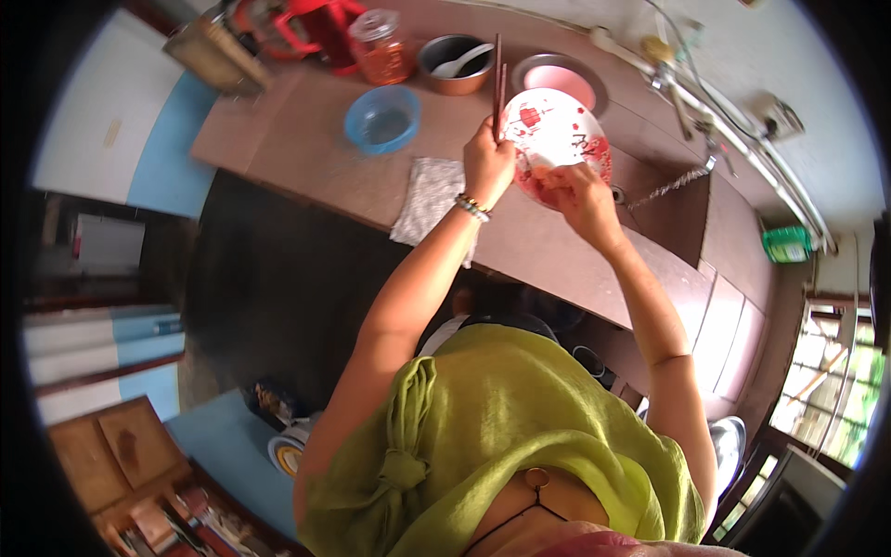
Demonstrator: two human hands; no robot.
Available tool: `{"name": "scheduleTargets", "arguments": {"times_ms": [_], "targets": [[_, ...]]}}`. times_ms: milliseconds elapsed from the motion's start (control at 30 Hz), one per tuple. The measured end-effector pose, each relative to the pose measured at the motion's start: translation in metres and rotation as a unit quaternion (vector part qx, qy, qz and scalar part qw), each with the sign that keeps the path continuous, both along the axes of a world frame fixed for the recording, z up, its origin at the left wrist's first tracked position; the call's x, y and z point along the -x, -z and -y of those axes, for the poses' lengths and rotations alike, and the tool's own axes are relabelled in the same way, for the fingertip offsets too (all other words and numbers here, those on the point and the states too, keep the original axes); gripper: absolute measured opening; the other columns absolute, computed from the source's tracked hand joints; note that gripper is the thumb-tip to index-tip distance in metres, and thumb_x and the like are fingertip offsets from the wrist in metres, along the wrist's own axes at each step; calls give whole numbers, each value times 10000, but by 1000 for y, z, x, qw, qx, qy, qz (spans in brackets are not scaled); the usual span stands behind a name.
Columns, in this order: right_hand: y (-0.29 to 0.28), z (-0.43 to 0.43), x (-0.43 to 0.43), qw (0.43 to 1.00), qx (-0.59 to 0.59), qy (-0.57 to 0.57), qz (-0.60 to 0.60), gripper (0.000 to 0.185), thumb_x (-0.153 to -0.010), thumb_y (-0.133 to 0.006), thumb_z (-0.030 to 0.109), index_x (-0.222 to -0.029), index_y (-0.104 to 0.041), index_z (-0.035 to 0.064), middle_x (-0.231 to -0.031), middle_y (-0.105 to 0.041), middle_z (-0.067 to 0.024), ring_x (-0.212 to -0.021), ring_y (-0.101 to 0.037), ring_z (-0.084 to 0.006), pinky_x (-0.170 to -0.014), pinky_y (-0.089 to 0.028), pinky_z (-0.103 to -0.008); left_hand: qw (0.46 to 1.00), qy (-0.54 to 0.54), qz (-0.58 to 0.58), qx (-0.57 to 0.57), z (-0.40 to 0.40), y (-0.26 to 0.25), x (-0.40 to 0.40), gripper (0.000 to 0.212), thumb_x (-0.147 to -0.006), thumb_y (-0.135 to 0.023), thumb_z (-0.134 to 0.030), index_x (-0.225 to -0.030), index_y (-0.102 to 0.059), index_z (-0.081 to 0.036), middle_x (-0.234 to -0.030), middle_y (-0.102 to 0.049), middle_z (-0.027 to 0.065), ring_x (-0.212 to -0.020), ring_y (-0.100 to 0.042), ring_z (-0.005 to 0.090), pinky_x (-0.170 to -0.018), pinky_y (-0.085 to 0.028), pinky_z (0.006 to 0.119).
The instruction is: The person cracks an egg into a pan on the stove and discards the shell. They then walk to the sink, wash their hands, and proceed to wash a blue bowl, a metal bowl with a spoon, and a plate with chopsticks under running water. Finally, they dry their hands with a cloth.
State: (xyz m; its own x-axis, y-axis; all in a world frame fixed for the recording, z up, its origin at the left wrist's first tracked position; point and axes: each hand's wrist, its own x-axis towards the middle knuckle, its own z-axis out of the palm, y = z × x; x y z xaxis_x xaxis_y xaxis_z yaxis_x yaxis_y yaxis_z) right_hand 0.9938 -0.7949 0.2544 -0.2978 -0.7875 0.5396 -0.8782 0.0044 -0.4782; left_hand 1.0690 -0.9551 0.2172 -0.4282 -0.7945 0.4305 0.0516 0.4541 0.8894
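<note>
My left hand [489,161] grips the left rim of a white plate [553,129] with red printed patterns and dark lettering. A pair of dark chopsticks [499,87] stands up from the same hand, pointing away from me. The plate is tilted above the counter with its bright printed face towards me. My right hand [583,198] rests at the plate's near right part, fingers bent against its surface. Whether something small is under those fingers cannot be made out. Below my left wrist lies a grey cloth [428,198], draped over the counter's front edge.
The brown counter [306,132] bears a blue plastic bowl [383,120], a dark pot [456,64] with a white spoon [463,61], a lidded jar [379,49] and a pink basin [564,80]. A sink [661,188] lies to the right, below wall pipes [738,125].
</note>
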Motion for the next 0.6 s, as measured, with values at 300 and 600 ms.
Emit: {"name": "scheduleTargets", "arguments": {"times_ms": [300,600], "targets": [[-6,116,-21,843,9,-121,525,142,-867,-579,73,-971,-578,-23,-741,-573,-36,-670,-541,-110,-642,-448,-241,982,-86,-18,-169,175,57,-92,202,-778,-531,-69,-961,-575,5,-793,-638,142,-725,-639,261,-648,-506,383],[29,112,-24,609,45,-113,784,222,-919,-502,122,-1130,-528,58,-1024,-598,-80,-913,-595,-182,-795,-483,-309,930,-62,-77,-355,260,102,-121,176,-813,-522,-51,-985,-494,-76,-718,-580,76,-399,-501,139,-291,-360,230]]}}
